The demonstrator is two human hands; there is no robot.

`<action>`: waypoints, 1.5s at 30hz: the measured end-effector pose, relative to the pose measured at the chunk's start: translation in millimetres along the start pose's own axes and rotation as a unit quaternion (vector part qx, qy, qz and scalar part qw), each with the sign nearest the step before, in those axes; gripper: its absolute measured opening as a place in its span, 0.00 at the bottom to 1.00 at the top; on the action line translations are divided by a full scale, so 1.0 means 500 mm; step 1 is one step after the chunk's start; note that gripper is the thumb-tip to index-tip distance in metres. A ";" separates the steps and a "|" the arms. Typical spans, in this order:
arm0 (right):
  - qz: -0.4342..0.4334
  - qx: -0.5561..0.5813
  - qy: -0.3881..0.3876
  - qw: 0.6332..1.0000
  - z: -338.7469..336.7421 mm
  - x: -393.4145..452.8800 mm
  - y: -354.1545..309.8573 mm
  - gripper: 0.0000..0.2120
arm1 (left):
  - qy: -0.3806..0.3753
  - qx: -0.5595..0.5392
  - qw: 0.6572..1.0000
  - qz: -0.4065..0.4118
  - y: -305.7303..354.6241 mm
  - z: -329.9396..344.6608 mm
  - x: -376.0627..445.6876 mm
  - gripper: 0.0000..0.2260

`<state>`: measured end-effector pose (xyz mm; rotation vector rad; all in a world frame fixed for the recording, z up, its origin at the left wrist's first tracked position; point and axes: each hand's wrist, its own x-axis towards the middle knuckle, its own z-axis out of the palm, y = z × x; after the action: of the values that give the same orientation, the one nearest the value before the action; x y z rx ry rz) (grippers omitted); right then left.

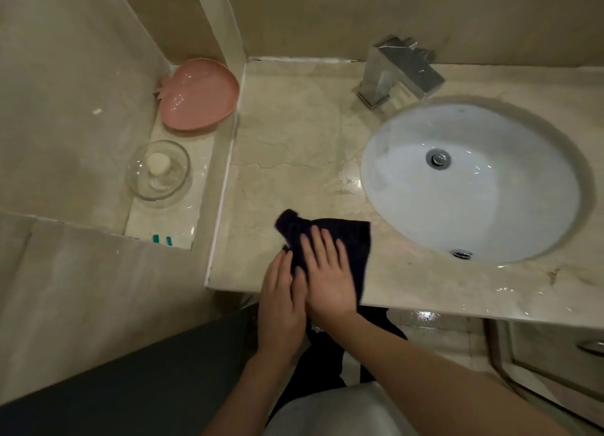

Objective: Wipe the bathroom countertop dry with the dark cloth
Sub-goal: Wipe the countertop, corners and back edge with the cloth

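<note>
The dark cloth (346, 239) lies on the beige marble countertop (294, 134) near its front edge, left of the sink, with one end hanging over the edge. My right hand (327, 272) lies flat on the cloth with straight fingers, pressing it down. My left hand (281, 301) sits just left of it at the counter's front edge, fingers extended and touching the cloth's left side. Wet glints show on the counter between the cloth and the sink.
A white round sink (474, 180) is set into the counter at right, with a chrome faucet (395, 69) behind it. On a lower ledge at left stand a pink dish (199, 95) and a clear glass dish (158, 170). Walls enclose the left and back.
</note>
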<state>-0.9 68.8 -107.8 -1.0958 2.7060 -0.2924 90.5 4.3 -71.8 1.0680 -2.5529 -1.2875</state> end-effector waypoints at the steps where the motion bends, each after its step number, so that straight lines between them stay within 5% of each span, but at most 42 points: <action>1: -0.013 -0.004 -0.009 1.000 0.003 0.002 -0.011 0.29 | 0.005 0.001 1.000 0.002 0.005 0.000 0.003 0.22; 7: -0.067 0.015 -0.039 0.997 -0.015 -0.004 0.036 0.32 | 0.016 0.127 0.988 0.090 0.008 0.023 0.068 0.23; 12: -0.007 0.024 0.008 1.000 -0.023 -0.032 0.112 0.31 | -0.048 0.159 0.974 0.152 0.025 0.104 0.102 0.23; 27: -0.011 0.025 0.005 1.000 -0.072 -0.122 0.302 0.28 | -0.115 0.208 0.958 0.162 0.137 0.232 0.024 0.25; 40: 0.004 0.010 -0.002 1.000 -0.138 -0.231 0.611 0.29 | -0.156 0.238 0.944 0.168 0.354 0.476 -0.036 0.26; 45: 0.030 0.009 -0.002 1.000 -0.145 -0.231 0.620 0.29 | -0.159 0.224 0.950 0.146 0.381 0.469 -0.043 0.30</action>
<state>-143.7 376.0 -105.0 -1.0083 2.7204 -0.3033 -84.0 251.5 -77.2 0.5175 -3.1955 -0.8851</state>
